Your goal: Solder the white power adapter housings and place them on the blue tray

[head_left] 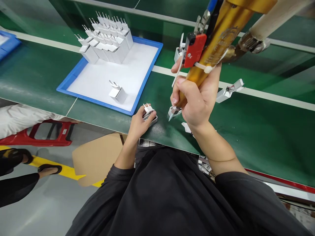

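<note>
My right hand (200, 95) is wrapped round a gold glue dispensing gun (209, 54), its narrow nozzle pointing down toward the table. A red switch (195, 50) with a metal lever is strapped to the gun's side. In my left hand (140, 123), pinched between thumb and fingers, is a white plug adapter (148, 109) with two pins up, low over the table edge. Just beyond the nozzle a white adapter housing (174, 111) stands on the table, partly hidden. A white piece (187, 127) lies partly under my right forearm.
A blue-rimmed tray (147, 77) at the left holds a block of white adapters (108, 41) and one separate adapter (117, 92). An opened adapter with wires (230, 91) lies at right; another housing (179, 50) stands behind the gun. A co-worker's sleeve (22, 119) is at far left.
</note>
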A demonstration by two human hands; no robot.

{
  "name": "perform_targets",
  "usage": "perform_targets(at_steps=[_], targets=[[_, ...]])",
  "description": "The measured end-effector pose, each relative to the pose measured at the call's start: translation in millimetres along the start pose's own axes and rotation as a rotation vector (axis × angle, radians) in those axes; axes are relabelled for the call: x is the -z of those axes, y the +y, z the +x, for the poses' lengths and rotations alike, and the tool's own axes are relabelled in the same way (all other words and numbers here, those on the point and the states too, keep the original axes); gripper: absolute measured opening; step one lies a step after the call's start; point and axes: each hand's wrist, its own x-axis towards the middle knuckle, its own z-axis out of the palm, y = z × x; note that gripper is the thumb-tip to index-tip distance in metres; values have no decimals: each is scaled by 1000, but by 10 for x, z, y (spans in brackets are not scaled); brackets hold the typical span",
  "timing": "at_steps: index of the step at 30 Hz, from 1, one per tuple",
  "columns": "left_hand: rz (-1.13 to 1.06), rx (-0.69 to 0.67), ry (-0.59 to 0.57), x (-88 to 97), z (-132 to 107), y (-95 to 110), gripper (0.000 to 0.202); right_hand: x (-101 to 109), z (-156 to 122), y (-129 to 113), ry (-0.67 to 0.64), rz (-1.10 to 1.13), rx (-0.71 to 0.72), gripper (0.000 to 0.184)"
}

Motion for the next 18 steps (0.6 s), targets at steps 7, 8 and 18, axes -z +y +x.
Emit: perform_targets(at_steps=[7,8,18], targets=[[220,-179,140,-56,38,6,41,30,6,5,-40,-1,-14,40],[299,-232,142,-25,25,13,41,33,6,-1,-40,-4,-18,40],[509,-316,22,143,-157,97,42,42,3,106,22,-116,-61,29]])
